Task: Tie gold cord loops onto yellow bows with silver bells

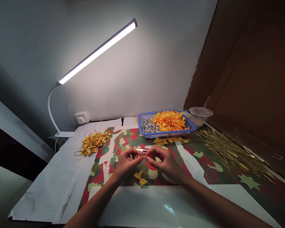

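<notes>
My left hand [129, 161] and my right hand [161, 161] meet over the patterned paper, thumbs and forefingers pinched together. A tiny yellowish bit shows at the fingertips, too small to name. Just behind the fingers a shiny silver object [142, 150] is partly covered by them. One gold ribbon bow [140, 179] lies on the paper below my hands, touched by neither. Beyond them stands a blue plastic basket [144, 135], with silver beads or bells [149, 126] on its left side and a heap of yellow-orange bows [169, 121] on its right.
Gold bows with wire loops [93, 143] are piled at left. More bows [171, 140] lie before the basket. Gold twist ties [232, 152] spread at right, near a lidded plastic cup [200, 116]. A lit lamp [98, 52] leans over the table; a cardboard panel [249, 79] rises at right.
</notes>
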